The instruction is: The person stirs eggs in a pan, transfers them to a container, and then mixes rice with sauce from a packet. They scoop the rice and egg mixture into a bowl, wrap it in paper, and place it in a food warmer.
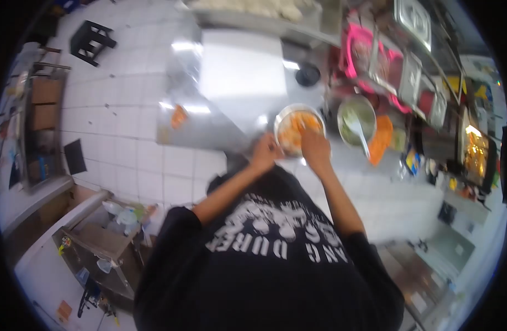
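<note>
A round metal bowl with orange and pale food in it stands on the steel counter close to my body. My left hand is at the bowl's left rim, its fingers curled; whether they grip the rim is too blurred to tell. Over the bowl's right side, my right hand points down with closed fingers at the orange food; anything between the fingers is hidden. To the right is a second bowl with greenish contents and a white-headed spatula resting in it. An orange cloth lies beside that bowl.
A white board lies on the counter beyond the first bowl, with a dark round object at its right. Orange scraps lie at the left. Pink baskets and metal pans stand at the upper right. A black stool is on the floor.
</note>
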Available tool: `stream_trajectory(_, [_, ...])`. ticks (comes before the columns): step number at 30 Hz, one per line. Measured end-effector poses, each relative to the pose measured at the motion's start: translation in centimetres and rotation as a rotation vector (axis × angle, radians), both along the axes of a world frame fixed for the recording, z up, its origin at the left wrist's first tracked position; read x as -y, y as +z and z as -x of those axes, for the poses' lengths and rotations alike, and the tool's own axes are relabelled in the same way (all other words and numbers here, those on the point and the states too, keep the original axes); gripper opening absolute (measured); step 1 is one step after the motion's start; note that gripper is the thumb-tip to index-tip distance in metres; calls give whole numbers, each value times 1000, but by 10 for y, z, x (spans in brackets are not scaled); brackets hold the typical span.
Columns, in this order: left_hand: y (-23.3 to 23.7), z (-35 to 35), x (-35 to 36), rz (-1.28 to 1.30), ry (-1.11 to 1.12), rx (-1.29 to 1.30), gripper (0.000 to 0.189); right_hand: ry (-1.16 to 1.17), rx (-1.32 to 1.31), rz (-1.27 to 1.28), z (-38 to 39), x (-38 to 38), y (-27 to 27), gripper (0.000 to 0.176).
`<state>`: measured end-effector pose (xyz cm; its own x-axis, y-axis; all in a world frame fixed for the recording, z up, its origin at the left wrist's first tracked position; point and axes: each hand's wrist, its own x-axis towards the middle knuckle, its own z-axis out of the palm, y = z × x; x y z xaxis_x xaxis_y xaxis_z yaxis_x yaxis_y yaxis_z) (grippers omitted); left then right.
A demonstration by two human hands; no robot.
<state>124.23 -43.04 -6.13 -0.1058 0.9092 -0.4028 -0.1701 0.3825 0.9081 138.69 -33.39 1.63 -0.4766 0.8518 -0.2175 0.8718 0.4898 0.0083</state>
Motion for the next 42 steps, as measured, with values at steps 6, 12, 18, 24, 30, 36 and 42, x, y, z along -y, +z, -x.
stream_trajectory(6, [5,3,-3,91,106,205,20,-107,84,195,1,-5,59,17])
stream_trajectory(12, [11,5,-7,104,2,251,21,-114,-15,43,1,-9,16,14])
stream_trajectory(18, [0,4,-13,112,-5,294,22,-163,44,209,1,3,72,14])
stream_trajectory(24, [3,6,-16,133,-38,301,23,-195,61,278,0,9,35,18])
stream_trajectory(30, [6,-1,-15,122,-19,338,22,-226,42,162,-21,-26,48,21])
stream_trajectory(36, [1,-3,-17,99,-30,316,24,-198,33,211,-4,2,18,16])
stream_trajectory(42, [2,0,-14,97,-63,279,23,-195,25,216,-9,-4,75,18])
